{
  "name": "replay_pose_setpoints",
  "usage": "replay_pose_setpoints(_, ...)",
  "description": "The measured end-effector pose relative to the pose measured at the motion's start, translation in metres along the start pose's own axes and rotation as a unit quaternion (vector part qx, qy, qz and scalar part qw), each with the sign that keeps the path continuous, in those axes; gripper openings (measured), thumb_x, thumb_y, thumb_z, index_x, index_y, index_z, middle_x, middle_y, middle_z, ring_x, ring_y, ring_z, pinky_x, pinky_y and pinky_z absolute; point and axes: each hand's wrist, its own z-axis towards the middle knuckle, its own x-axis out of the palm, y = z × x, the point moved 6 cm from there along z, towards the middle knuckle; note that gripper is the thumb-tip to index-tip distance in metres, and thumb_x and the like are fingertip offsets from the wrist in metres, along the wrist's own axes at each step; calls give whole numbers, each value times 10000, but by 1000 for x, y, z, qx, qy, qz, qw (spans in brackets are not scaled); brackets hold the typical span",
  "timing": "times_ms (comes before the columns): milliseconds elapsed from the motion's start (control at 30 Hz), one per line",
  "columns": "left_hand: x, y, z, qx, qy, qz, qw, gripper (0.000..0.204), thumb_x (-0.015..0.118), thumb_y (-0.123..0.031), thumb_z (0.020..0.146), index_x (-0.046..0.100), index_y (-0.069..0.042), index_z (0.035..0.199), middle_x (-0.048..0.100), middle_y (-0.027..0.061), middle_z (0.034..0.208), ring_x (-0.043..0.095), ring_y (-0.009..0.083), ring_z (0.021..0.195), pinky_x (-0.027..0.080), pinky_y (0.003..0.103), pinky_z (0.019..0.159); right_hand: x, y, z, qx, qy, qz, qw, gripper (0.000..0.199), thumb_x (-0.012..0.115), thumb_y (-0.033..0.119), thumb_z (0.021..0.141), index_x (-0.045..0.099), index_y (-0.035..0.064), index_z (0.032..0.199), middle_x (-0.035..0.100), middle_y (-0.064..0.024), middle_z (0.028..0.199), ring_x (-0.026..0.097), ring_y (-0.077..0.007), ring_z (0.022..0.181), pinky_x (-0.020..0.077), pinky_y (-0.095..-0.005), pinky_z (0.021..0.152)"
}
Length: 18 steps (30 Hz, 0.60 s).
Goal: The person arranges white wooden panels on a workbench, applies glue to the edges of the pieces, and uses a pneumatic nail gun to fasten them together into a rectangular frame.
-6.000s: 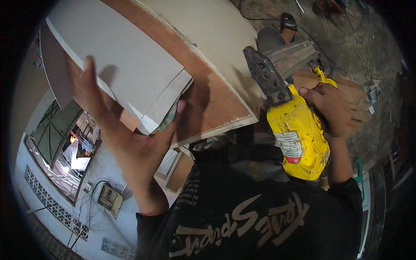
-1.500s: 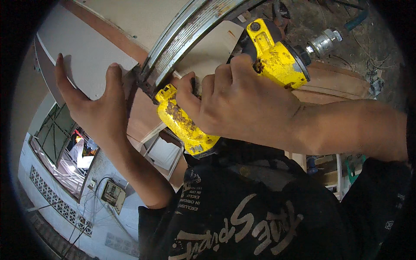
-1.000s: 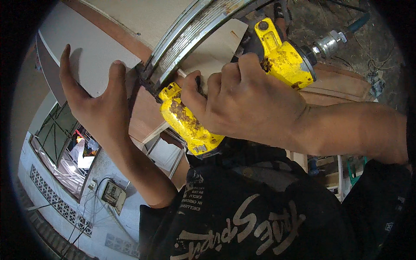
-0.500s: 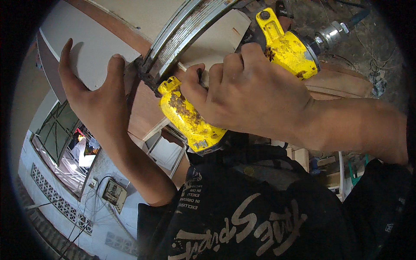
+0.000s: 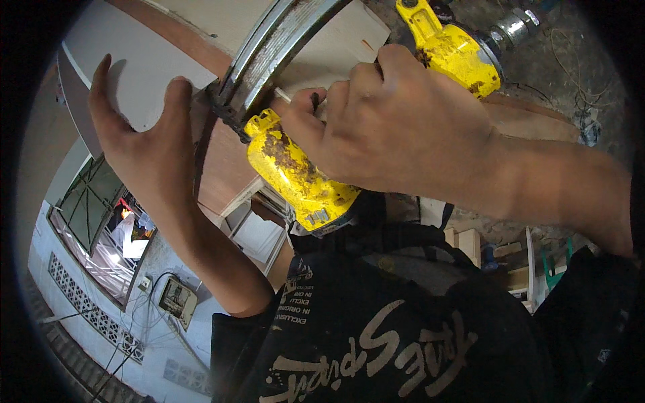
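A worn yellow power tool spans the middle of the view, with one scuffed yellow housing [image 5: 285, 158] near my chest and another yellow part [image 5: 460, 60] farther right. My right hand [image 5: 400, 121] is closed around the tool between these two parts, and hides the grip itself. By its curled fingers a thin white rod [image 5: 285, 96] sticks out toward a curved-looking, ridged metal strip [image 5: 279, 50]. My left hand [image 5: 151, 138] lies open on a pale panel [image 5: 144, 70], thumb and a finger spread wide, left of the metal strip. Its other fingers are hidden.
A silver cylindrical fitting [image 5: 516, 30] juts from the far yellow part. Wood pieces [image 5: 463, 243] and a green item [image 5: 556, 272] lie at the lower right. Left stands a pale blue wall with a window [image 5: 84, 201], a small box [image 5: 177, 300] and loose cables.
The yellow tool has shifted slightly, its right part farther up, and my right hand has moved a little with it. My left hand stays almost in place.
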Motion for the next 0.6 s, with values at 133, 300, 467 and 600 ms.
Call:
replay_pose_setpoints(133,0,-2,-1,3,-7,33,999,667,755,-209,753,555,-39,1367,631,181,1314,602,305,1225,402,384,1097,5,1,-1,9,5,4,1000,486,631,170,834,519,83,1298,527,-34,721,538,-191,664,406,-363,627)
replay_pose_setpoints(300,0,-2,-2,5,-8,31,999,665,751,-218,759,552,-57,1372,635,183,1315,608,312,1229,412,398,1092,-3,-2,-1,20,13,8,1000,501,632,166,831,512,83,1311,535,-40,728,546,-196,671,412,-366,633)
replay_pose_setpoints(467,-1,1,-2,4,-3,24,1000,669,749,-226,761,548,-61,1377,635,179,1317,601,310,1247,406,402,1100,-5,-1,-1,37,19,12,999,517,632,161,828,504,82,1323,543,-45,736,553,-201,679,418,-369,639)
replay_pose_setpoints(600,1,-2,-2,7,-3,39,999,672,748,-232,758,547,-64,1378,631,186,1324,593,326,1262,401,411,1108,-3,-5,-2,45,26,17,998,530,633,158,826,498,82,1333,550,-49,742,559,-206,685,423,-371,644)
